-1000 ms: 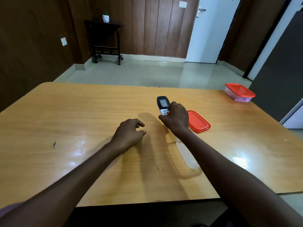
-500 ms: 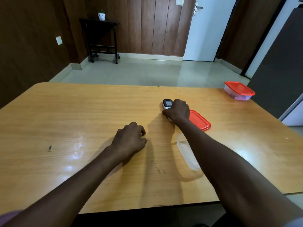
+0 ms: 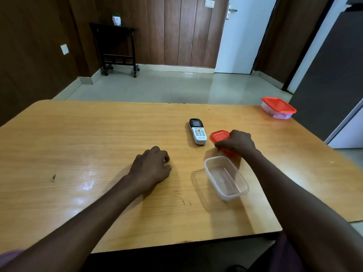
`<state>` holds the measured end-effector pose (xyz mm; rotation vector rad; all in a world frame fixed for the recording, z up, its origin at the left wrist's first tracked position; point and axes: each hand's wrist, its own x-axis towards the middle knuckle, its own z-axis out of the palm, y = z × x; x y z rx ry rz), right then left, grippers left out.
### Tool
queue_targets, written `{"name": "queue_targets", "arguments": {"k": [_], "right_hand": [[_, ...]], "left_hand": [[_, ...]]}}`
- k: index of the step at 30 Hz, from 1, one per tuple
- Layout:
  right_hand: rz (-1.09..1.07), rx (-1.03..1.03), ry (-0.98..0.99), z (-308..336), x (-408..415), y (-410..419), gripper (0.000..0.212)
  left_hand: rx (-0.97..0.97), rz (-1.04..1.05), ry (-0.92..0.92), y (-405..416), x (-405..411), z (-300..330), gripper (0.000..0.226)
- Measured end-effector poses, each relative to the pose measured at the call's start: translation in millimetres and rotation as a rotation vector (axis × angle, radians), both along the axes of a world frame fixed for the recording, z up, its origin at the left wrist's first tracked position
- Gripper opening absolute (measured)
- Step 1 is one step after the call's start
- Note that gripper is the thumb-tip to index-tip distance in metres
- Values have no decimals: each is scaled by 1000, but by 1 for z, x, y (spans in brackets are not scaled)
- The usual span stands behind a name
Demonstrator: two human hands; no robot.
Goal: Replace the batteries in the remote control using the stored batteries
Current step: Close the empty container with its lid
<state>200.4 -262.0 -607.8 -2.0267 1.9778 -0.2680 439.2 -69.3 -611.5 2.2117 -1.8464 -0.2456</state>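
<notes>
A white remote control [image 3: 198,131] with a dark screen lies face up on the wooden table [image 3: 78,138], free of both hands. Just to its right my right hand [image 3: 236,141] rests on a red lid [image 3: 219,136], fingers closed over its near part. A clear plastic container [image 3: 225,177] stands open and looks empty, just in front of that hand. My left hand [image 3: 150,169] lies palm down on the table left of the container, fingers curled, holding nothing. No batteries are visible.
A second clear container with a red lid [image 3: 279,108] sits shut at the table's far right corner. Beyond the table are tiled floor, a dark side table [image 3: 115,50] and a white door [image 3: 243,34].
My right hand let go of the remote, which now lies flat on the table, and moved right onto the red lid. The left hand stayed in place.
</notes>
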Motion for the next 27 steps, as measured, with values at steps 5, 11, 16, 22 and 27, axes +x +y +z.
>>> {"name": "queue_targets", "arguments": {"k": [5,11,16,22,27], "right_hand": [[27,-191,-4,13,-11,12,89],[103,-158,-428,62,13,72,84],[263,197,-767,70,24,145,42],[126,302,-989,67,21,162,31],[165,-65,-438,53,-7,132,32]], "left_hand": [[-36,22,91,5,-4,2,34],[-116,86,758,6,-19,18,25],[84,72,1414,13,-40,28,38],[54,191,1616,18,-53,24,42],[36,314,1555,21,-49,20,38]]}}
